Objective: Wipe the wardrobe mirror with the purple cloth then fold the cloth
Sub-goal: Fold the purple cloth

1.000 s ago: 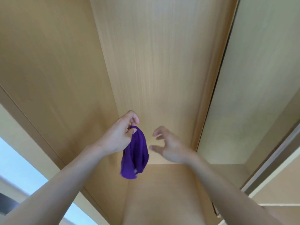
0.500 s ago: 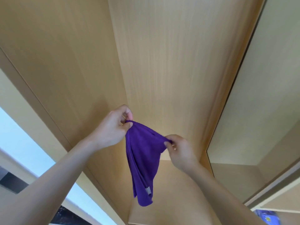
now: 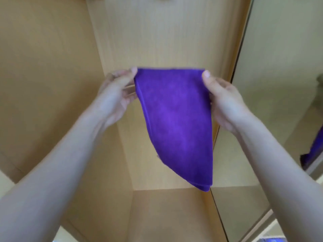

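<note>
— What is being held up in front of the open wardrobe (image 3: pixel 166 41)?

— A purple cloth (image 3: pixel 176 119), stretched by its top edge between both hands at chest height, in the air before the light wood back panel. The left hand (image 3: pixel 115 96) pinches the upper left corner between thumb and fingers; the right hand (image 3: pixel 225 100) grips the upper right corner, thumb on the near face.

— And how does the cloth hang?

— Its top edge runs level, while the rest drops to a point low on the right, where doubled layers show.

— Where is the mirror?

— The wardrobe mirror (image 3: pixel 279 84) stands just to the right, its dark edge running down behind the right hand, a blurred purple reflection at its far right.
</note>
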Available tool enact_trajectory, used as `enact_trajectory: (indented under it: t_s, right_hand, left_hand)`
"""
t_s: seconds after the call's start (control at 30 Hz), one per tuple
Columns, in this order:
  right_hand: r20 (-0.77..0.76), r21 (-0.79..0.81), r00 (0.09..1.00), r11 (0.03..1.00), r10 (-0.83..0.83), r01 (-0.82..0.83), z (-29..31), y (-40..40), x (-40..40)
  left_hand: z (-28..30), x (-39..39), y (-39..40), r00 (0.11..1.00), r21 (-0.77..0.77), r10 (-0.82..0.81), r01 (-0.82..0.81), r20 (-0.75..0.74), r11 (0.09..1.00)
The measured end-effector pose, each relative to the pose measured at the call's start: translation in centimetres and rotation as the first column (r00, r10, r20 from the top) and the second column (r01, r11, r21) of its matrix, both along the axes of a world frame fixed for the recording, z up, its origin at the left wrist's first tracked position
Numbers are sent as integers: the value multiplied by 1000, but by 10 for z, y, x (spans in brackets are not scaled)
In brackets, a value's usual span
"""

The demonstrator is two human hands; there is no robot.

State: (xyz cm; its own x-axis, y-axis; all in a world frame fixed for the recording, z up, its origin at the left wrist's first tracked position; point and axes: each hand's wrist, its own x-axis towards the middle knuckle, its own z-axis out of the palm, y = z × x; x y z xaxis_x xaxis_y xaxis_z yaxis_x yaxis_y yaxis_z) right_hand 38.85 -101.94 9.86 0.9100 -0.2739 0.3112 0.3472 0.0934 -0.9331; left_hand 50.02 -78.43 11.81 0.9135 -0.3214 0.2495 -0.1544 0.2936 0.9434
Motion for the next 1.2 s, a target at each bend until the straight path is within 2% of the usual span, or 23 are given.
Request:
enact_trajectory:
  t_s: [0.07,0.1,0.17,0.2,0.27,0.33,0.4,0.5,0.57,0.67,0.77,0.83,0.97,1.03,1.2]
  right_hand:
    - [-116,-42,993,999,-21,17,-21,-14,-13]
    - [-220,-51,975,999,-29,18,-49,-17,-21]
    - [-395,-12,917,998,-55,54,-112,-16,-34]
    - [-470,5,877,994,-98,113,-142,-16,-40]
    - [-593,-18,788,981,-165,192,-190,-19,-48]
    - [-702,-83,685,977,-197,196,-218,-20,-55]
    - [-802,-69,576,982,-160,176,-236,-20,-62]
    - [-857,-58,504,992,-105,108,-242,-21,-62]
    - [-830,-120,539,989,-145,81,-231,-21,-53]
    - [-674,-212,698,968,-243,132,-203,-20,-38]
    - [-520,-188,799,953,-301,237,-177,-17,-30]
    - [-485,-143,811,944,-328,297,-167,-16,-26]
    - [-502,-35,823,957,-266,288,-164,-5,-22]
    - [-501,26,833,958,-233,284,-166,0,-22]
    - [-498,62,827,940,-262,335,-175,9,-21]
  left_hand:
    - [-25,8,-32,994,272,77,-54,-73,961]
    - [-59,1,-43,990,356,12,38,-137,934]
    - [-133,-34,-54,925,408,-257,356,-279,841]
    - [-163,-47,-54,893,433,-319,436,-318,789]
    - [-207,-62,-53,891,472,-265,425,-369,772]
    - [-228,-67,-53,880,514,-166,403,-444,757]
    - [-240,-69,-51,859,575,-69,397,-508,715]
    - [-246,-68,-44,826,586,17,386,-564,712]
    - [-235,-61,-42,846,581,36,334,-532,742]
    - [-209,-48,-39,909,531,36,209,-415,821]
    - [-182,-37,-31,964,448,7,117,-264,886]
    - [-170,-33,-25,976,427,-30,122,-217,896]
    - [-164,-28,-16,939,436,-113,254,-323,863]
    - [-168,-27,-10,936,459,-127,276,-328,845]
    - [-181,-28,-3,950,448,-15,160,-311,880]
